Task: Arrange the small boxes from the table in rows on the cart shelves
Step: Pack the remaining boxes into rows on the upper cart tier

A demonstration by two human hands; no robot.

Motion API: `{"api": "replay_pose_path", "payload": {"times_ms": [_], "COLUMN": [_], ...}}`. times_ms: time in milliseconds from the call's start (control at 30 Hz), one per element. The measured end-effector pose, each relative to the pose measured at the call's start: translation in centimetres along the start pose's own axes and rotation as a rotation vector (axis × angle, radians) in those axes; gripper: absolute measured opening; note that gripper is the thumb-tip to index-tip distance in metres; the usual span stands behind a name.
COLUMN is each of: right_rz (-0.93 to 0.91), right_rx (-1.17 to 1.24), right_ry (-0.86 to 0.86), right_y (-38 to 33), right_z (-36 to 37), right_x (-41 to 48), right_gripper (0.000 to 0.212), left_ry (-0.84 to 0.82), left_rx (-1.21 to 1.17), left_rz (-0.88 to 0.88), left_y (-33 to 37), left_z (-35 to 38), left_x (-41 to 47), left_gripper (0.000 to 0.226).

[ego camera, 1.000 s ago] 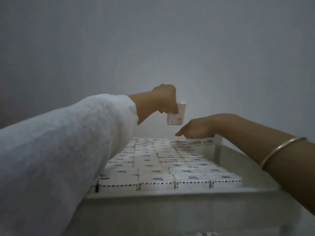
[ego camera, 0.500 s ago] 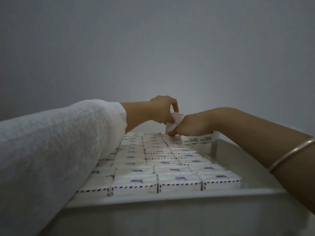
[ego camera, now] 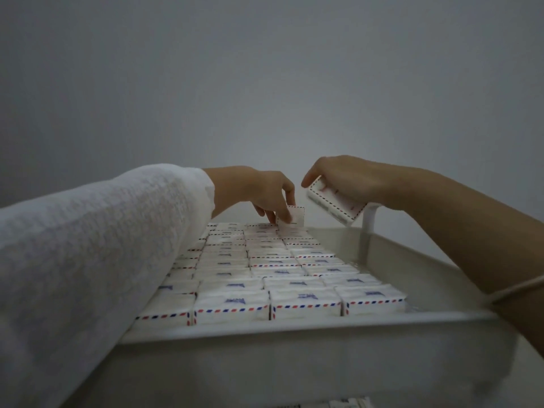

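- Under the left hand [ego camera: 259, 191], at the far end of the shelf [ego camera: 294, 322], one box [ego camera: 295, 214] stands on edge, pinched between thumb and fingertips
- Just right of it, the right hand [ego camera: 347, 178] curls round the spares [ego camera: 332, 206], tilted in the air; how many, I cannot tell
- Nearer than both hands, the rows [ego camera: 265, 269] lie flat, edge to edge
- The box looks like light, thin card that would dent, so a gentle pinch across its short sides seems best
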State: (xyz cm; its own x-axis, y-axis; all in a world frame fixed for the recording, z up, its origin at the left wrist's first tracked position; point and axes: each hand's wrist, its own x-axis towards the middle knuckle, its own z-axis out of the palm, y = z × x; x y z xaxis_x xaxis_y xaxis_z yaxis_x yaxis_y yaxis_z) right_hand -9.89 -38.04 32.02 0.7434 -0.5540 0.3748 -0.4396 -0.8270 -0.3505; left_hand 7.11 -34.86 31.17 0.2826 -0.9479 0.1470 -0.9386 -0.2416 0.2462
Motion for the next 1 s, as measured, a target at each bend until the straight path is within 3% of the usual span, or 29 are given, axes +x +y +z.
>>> {"api": "replay_pose_path", "payload": {"times_ms": [233,367,500,633,767,867,1000], "right_rz": [-0.121,-0.139,-0.082,-0.049,-0.033,-0.019,-0.035], "right_rx": [0.141,0.065,0.059,0.087,0.064,0.053,0.058], "right_ry": [0.127,0.188,0.081,-0.071,-0.153,-0.155,-0.026], "right_y": [1.5,2.9,3.9,3.8,3.7,3.8,4.1], "right_z": [-1.0,-1.6,-2.1,-2.3,-2.2,-2.0,-1.5], "right_x": [-5.4,-9.1,-11.9,-14.0,-15.2,-15.9,-16.4], "right_gripper": [0.022,0.016,0.015,0.018,0.019,0.023,0.034], "left_ry": [-0.007,-0.097,-0.003,-0.136,-0.174,-0.121,0.065], "left_rx": [0.351,0.498,0.482,0.531,0.706,0.631,0.291], "left_rz": [-0.005,-0.060,-0.065,-0.062,-0.089,-0.088,0.021], "left_y": [1.2,2.2,2.2,2.9,4.0,5.0,6.8], "left_z": [0.7,1.1,1.8,1.8,2.5,2.6,1.6], "left_x": [-1.5,-3.0,-3.9,-5.4,-6.5,-7.7,-10.4], "left_gripper": [0.026,0.048,0.037,0.051,0.049,0.046,0.054]}}
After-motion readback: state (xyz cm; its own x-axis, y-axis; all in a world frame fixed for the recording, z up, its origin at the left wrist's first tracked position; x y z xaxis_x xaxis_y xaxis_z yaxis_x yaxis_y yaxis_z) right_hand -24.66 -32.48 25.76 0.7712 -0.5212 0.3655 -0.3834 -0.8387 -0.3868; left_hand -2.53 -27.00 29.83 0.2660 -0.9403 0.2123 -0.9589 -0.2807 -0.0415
